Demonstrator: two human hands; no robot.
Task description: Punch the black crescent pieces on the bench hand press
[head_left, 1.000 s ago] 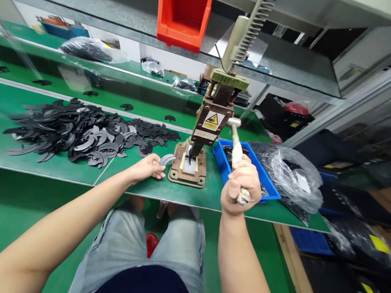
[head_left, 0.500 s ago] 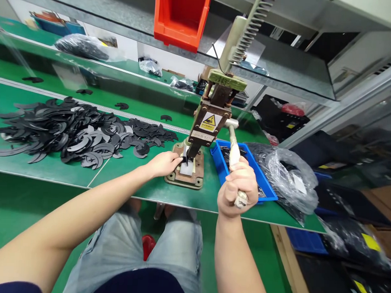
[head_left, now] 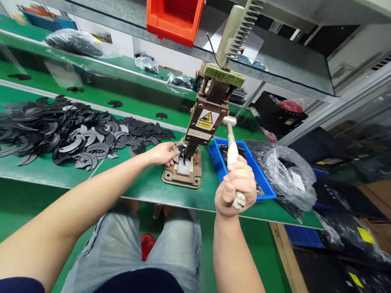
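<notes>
A hand-operated press (head_left: 206,116) stands on the green bench, its ram lowered close over a pale plate (head_left: 184,166) on the metal base (head_left: 169,176). At the left side of that base, my left hand (head_left: 164,154) pinches a small black curved plastic part (head_left: 180,149) beneath the ram. My right hand (head_left: 236,186) is wrapped round the taped lever handle (head_left: 232,152), which joins the press at its right side. To the left lies a heap of black crescent-shaped parts (head_left: 76,137).
Right of the press is a blue bin (head_left: 265,184) of small dark pieces, beside a clear plastic bag (head_left: 291,176). An orange-red bin (head_left: 173,18) hangs overhead at the shelf edge. Behind the bench, several black parts lie spaced along a green strip (head_left: 135,105).
My left hand has drawn slightly left, tilting the black part at the ram. The right hand keeps hold of the lever. The whole view has shifted slightly.
</notes>
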